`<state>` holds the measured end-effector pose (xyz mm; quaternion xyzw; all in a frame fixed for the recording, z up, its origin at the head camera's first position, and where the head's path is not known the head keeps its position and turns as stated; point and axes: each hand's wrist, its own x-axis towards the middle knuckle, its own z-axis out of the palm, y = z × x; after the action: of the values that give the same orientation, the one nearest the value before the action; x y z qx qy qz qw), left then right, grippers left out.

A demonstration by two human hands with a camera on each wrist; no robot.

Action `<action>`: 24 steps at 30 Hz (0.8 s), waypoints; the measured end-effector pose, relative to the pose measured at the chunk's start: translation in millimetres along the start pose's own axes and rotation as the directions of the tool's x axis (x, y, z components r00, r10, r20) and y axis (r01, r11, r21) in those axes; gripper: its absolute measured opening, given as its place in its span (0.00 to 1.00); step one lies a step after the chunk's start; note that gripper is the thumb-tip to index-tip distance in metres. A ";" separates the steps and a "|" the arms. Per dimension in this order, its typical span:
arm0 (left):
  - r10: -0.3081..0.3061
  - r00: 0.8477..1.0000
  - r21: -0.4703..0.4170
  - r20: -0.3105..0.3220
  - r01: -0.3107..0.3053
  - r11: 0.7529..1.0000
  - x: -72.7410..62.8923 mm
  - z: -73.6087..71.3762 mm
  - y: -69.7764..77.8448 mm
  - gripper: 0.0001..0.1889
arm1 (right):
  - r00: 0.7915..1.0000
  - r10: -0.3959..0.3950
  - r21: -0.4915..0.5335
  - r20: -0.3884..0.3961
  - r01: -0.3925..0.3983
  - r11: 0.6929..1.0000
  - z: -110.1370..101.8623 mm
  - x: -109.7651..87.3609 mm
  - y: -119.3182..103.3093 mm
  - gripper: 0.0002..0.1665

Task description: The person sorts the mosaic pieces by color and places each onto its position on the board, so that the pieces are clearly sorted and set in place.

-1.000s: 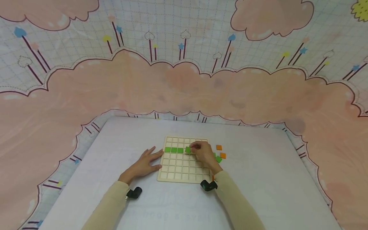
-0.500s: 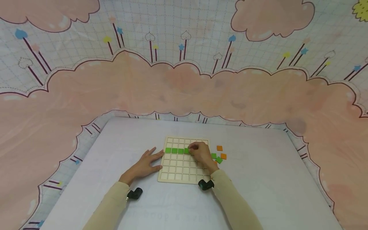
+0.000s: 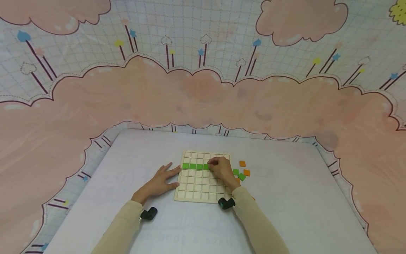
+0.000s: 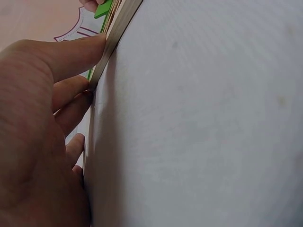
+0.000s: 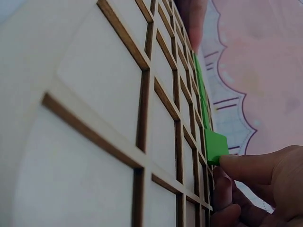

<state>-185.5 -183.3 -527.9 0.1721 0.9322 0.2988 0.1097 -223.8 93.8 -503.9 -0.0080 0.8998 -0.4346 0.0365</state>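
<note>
A pale wooden grid board (image 3: 193, 195) lies on the white table. Three green square tiles (image 3: 192, 166) sit side by side in one of its rows, starting at the left edge. My right hand (image 3: 223, 171) pinches another green tile (image 3: 206, 167) between thumb and fingers at the fourth cell; the right wrist view shows this tile (image 5: 217, 145) tilted up from the grid. Spread fingers of my left hand (image 3: 158, 182) touch the board's left edge, and the left wrist view has its thumb (image 4: 78, 56) against the wooden side (image 4: 118, 35).
Right of the board lie loose green tiles (image 3: 242, 177) and orange tiles (image 3: 246, 173). Another orange tile (image 3: 238, 180) is partly hidden by my right wrist. A patterned cloth (image 3: 203, 98) rises behind the white tabletop (image 3: 301, 183).
My right hand has brought the pinched green tile slightly left, up to the end of the green row, and then barely moves. The left hand stays in place at the board's edge.
</note>
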 end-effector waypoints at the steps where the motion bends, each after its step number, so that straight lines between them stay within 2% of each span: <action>1: -0.003 1.000 -0.001 0.001 0.003 1.000 0.0 0.0 -0.1 0.35 | 1.000 0.003 0.000 0.002 -0.003 1.000 0.1 0.0 -0.3 0.05; 10: -0.006 1.000 -0.004 0.005 0.006 1.000 -0.9 0.3 0.1 0.36 | 1.000 -0.007 -0.005 0.013 0.007 1.000 0.4 0.7 1.3 0.06; 18: -0.003 1.000 -0.010 0.009 0.003 1.000 -2.0 -1.4 2.5 0.36 | 0.999 -0.042 0.045 0.024 0.041 0.998 -4.2 -3.1 2.3 0.10; 24: -0.015 1.000 -0.004 0.008 0.015 1.000 -2.9 -1.7 3.2 0.36 | 0.998 -0.028 0.091 0.050 0.023 0.996 -10.8 -9.4 -0.8 0.11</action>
<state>-182.5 -182.8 -524.3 0.1663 0.9324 0.2992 0.1160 -215.3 102.1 -496.1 -0.0289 0.8778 -0.4751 0.0544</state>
